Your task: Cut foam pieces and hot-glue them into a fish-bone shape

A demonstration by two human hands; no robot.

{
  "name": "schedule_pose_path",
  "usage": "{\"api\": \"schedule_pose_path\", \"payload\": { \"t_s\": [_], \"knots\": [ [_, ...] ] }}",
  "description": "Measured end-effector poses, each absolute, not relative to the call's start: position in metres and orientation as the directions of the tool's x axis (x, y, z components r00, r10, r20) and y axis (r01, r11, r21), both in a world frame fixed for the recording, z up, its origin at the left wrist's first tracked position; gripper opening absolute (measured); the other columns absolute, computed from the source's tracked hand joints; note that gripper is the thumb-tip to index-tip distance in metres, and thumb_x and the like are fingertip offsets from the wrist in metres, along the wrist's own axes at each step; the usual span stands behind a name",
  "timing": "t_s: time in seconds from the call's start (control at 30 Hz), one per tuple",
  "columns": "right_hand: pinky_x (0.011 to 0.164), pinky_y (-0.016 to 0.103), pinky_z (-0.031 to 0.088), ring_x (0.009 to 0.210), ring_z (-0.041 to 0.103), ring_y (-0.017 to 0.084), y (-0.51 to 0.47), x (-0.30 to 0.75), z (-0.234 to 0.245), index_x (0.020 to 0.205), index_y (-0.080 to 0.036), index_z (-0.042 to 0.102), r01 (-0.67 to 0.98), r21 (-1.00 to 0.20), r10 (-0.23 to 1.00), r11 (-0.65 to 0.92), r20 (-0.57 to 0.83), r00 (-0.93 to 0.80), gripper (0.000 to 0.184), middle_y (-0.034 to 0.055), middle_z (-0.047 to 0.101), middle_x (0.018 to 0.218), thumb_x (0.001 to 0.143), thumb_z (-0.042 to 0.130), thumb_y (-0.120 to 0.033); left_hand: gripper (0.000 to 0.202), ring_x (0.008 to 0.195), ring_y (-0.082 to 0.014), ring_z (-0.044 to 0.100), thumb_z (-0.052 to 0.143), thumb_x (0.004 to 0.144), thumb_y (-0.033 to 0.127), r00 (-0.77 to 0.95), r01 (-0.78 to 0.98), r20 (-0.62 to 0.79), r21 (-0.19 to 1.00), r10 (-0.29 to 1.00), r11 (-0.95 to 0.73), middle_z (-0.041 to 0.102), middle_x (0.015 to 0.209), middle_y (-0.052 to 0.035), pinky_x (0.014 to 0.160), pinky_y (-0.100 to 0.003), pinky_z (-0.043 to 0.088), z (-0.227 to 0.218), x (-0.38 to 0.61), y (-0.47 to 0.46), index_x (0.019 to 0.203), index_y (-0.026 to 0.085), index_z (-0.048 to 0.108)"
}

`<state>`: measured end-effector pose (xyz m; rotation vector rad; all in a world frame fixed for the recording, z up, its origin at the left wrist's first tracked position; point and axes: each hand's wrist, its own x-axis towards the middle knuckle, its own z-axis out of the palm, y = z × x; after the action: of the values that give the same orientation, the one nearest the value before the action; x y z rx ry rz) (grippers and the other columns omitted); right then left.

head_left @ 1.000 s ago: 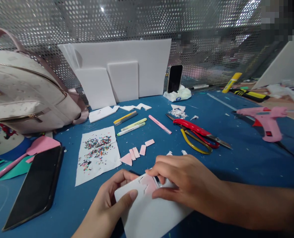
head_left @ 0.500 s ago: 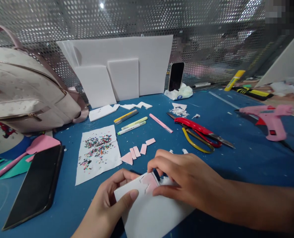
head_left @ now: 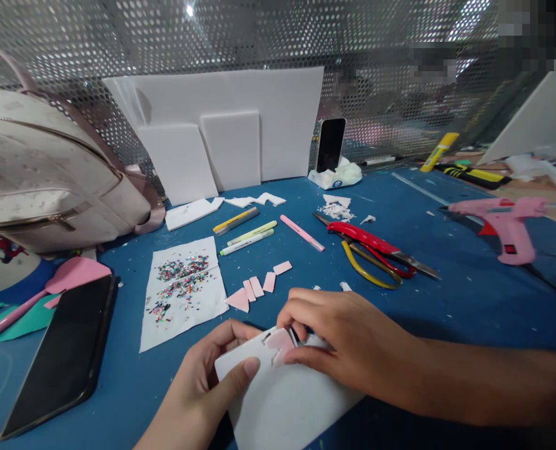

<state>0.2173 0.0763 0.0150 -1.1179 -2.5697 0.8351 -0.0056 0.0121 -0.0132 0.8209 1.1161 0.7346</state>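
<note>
2 hands (head_left: 205, 384) on 1 brd (head_left: 287, 403)

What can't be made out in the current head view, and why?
In the head view:
Flat white board: near end, cut off by bottom edge.
Left hand: fingers beneath the board, hidden by it.
Board's part beneath the right hand: hidden by that hand.
White-and-pink fabric backpack: left side, cut off by left edge.
Tiny multicoloured flakes: individual shapes, too small.

On my left I saw a pale backpack (head_left: 62, 169), with a dark phone (head_left: 62, 356) lying flat nearer me. A second phone (head_left: 331, 145) stood upright at a white packet (head_left: 336, 179); beside that lay a pen (head_left: 378, 160), probably a marker.
</note>
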Motion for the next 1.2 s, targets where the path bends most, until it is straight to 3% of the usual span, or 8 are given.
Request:
{"api": "schedule_pose_path", "payload": {
  "t_s": [0.17, 0.47, 0.73, 1.2],
  "knots": [
    [0.066, 0.027, 0.032, 0.075, 0.056, 0.014, 0.075, 0.216, 0.016, 0.094, -0.022, 0.063, 0.592, -0.614, 0.74, 0.523, -0.019, -0.673, 0.017, -0.0044, 0.061, 0.085, 0.091, 0.072, -0.036, 0.038, 0.075, -0.0134, 0.062, 0.074, 0.085, 0.053, 0.305, -0.093, -0.454, 0.861, 0.837, 0.5, 0.067, 0.092, -0.0024, 0.065, -0.022, 0.044, -0.018, -0.008, 0.013, 0.104, 0.022, 0.064],
    [0.064, 0.027, 0.029, 0.07, 0.051, 0.012, 0.075, 0.215, 0.014, 0.092, -0.023, 0.06, 0.589, -0.632, 0.741, 0.504, -0.034, -0.671, 0.019, -0.0057, 0.057, 0.081, 0.091, 0.07, -0.04, 0.038, 0.074, -0.0139, 0.062, 0.074, 0.085, 0.054, 0.294, -0.086, -0.455, 0.863, 0.841, 0.497, 0.067, 0.09, -0.0025, 0.063, -0.022, 0.043, -0.02, -0.008, 0.013, 0.102, 0.021, 0.064],
    [0.067, 0.028, 0.03, 0.073, 0.053, 0.012, 0.078, 0.215, 0.022, 0.095, -0.024, 0.061, 0.592, -0.635, 0.722, 0.497, -0.077, -0.688, 0.009, -0.0054, 0.061, 0.085, 0.097, 0.057, -0.032, 0.043, 0.069, -0.0119, 0.061, 0.079, 0.08, 0.054, 0.308, -0.099, -0.435, 0.87, 0.846, 0.483, 0.068, 0.083, -0.0018, 0.061, -0.019, 0.043, -0.018, -0.006, 0.016, 0.1, 0.019, 0.065],
    [0.061, 0.027, 0.028, 0.068, 0.051, 0.01, 0.068, 0.213, 0.02, 0.085, -0.023, 0.062, 0.56, -0.651, 0.719, 0.513, -0.031, -0.694, 0.019, -0.0058, 0.06, 0.077, 0.091, 0.067, -0.039, 0.044, 0.066, -0.0093, 0.062, 0.085, 0.074, 0.054, 0.304, -0.092, -0.362, 0.91, 0.881, 0.405, 0.072, 0.081, -0.0024, 0.061, -0.018, 0.044, -0.03, -0.003, 0.016, 0.089, 0.016, 0.069]
  ]
}}
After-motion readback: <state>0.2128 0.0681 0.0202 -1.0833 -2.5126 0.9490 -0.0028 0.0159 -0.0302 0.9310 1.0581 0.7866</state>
